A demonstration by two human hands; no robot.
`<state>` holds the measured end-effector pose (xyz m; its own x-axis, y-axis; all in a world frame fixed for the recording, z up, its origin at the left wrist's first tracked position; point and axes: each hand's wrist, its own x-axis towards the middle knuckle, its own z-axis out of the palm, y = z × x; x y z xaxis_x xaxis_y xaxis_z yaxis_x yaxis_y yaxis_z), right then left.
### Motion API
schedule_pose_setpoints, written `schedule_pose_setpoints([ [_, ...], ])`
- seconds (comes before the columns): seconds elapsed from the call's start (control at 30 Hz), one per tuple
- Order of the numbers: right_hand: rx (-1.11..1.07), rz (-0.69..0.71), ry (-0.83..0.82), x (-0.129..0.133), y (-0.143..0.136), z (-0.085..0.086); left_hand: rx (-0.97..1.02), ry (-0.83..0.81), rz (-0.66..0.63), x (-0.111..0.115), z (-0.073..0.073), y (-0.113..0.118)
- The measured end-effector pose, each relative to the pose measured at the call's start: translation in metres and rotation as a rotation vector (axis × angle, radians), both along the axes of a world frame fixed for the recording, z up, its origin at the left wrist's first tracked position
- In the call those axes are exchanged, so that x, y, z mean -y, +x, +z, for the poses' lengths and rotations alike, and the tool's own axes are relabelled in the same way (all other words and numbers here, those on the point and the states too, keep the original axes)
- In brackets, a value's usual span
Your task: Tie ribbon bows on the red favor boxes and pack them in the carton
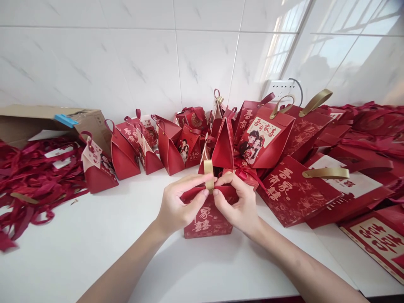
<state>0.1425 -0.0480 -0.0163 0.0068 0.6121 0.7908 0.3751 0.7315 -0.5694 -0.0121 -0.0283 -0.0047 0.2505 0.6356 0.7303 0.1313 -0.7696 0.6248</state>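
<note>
A red gift box with pale printed characters stands upright on the white table, right in front of me. From its top edge rises a loop of gold ribbon. My left hand pinches the box's top edge at the foot of the loop, thumb in front and fingers behind. On the other side, my right hand grips the same edge between thumb and fingers, close to the left thumb. My hands cover the upper part of the box, and the fingertips behind the edge are partly hidden.
Several finished-looking red boxes line the tiled wall. Boxes with gold handles are heaped at right. Red ribbons lie tangled at left before a cardboard carton. A power strip sits against the wall.
</note>
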Motion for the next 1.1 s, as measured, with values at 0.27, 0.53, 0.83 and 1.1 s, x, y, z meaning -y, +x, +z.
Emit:
schedule_pose_setpoints([
  [0.27,-0.003,0.064,-0.026,-0.0006,0.0024,-0.0012,0.001,-0.083,0.002,0.0006,-0.0012,-0.0007],
  [0.53,-0.047,0.196,-0.159,-0.0046,0.0093,0.0035,0.001,-0.098,0.008,0.0014,0.0014,0.0019],
  [0.83,-0.065,0.137,-0.092,-0.0050,0.0039,0.0006,-0.003,-0.071,0.051,0.0008,0.0000,0.0022],
  [1.1,-0.026,0.093,-0.065,-0.0066,0.0046,0.0006,0.029,-0.092,0.115,0.0009,-0.0016,0.0053],
])
